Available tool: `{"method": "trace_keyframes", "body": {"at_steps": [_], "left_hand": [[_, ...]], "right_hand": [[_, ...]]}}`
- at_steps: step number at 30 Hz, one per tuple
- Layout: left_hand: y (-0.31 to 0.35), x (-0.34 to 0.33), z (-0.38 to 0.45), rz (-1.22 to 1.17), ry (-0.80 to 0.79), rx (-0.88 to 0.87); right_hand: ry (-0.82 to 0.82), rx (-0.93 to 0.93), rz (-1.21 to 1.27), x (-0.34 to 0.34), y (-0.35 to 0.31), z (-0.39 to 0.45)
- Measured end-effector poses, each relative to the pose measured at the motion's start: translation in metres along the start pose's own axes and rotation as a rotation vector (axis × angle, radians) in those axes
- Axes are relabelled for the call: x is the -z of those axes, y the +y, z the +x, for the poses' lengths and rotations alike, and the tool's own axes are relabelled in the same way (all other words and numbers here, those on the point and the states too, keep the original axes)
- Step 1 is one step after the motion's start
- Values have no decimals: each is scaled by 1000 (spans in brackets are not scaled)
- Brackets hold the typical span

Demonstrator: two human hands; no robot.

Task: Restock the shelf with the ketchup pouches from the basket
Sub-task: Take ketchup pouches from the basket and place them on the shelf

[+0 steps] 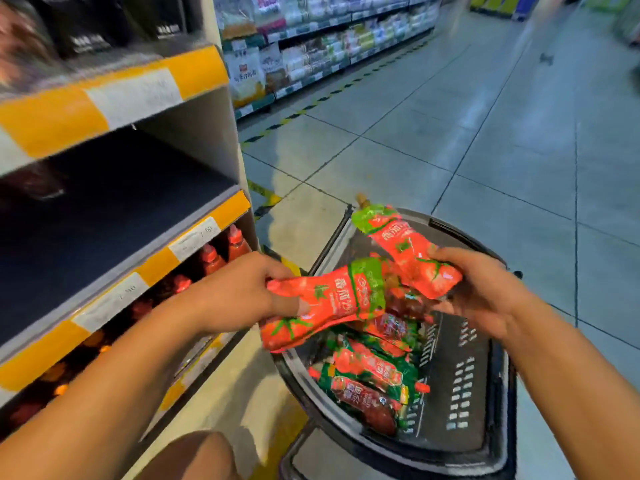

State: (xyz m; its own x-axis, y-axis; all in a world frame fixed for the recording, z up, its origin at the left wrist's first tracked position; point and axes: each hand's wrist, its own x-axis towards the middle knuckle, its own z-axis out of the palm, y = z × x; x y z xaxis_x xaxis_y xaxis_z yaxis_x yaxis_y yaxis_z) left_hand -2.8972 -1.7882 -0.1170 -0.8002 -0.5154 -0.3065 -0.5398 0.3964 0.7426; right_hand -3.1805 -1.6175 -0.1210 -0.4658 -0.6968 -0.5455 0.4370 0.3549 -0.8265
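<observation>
A dark plastic basket (460, 393) stands on the floor at lower right, with several red and green ketchup pouches (367, 379) lying inside. My left hand (242, 292) grips a red ketchup pouch (329, 303) by its lower end, above the basket's left rim; a second pouch may lie under it. My right hand (485, 292) holds another red pouch (405, 251) by its bottom, spout pointing up and away. The shelf (114, 216) on my left has a dark bare board at hand height.
Yellow price strips (194, 237) edge the shelves. Red-capped sauce bottles (211, 258) fill the shelf below the bare one. Dark packs sit on the shelf above. A tiled aisle floor (485, 133) stretches ahead, with stocked shelves (311, 46) at the far side. My knee (194, 459) shows at the bottom.
</observation>
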Motion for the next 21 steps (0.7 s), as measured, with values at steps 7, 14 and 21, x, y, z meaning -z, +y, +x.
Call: {"method": "trace_keyframes", "body": {"at_steps": [7,14,21], "left_hand": [[-36,-1,-81,-823,384,40],[-71,3,-122,-1286,550,116],[-92,28,-125,-1203,553,96]], "right_hand": [[-314,174,219,-98,-8,-34],[-472,75,299,-190,27,-26],[-461,51,316,-234,45,0]]}}
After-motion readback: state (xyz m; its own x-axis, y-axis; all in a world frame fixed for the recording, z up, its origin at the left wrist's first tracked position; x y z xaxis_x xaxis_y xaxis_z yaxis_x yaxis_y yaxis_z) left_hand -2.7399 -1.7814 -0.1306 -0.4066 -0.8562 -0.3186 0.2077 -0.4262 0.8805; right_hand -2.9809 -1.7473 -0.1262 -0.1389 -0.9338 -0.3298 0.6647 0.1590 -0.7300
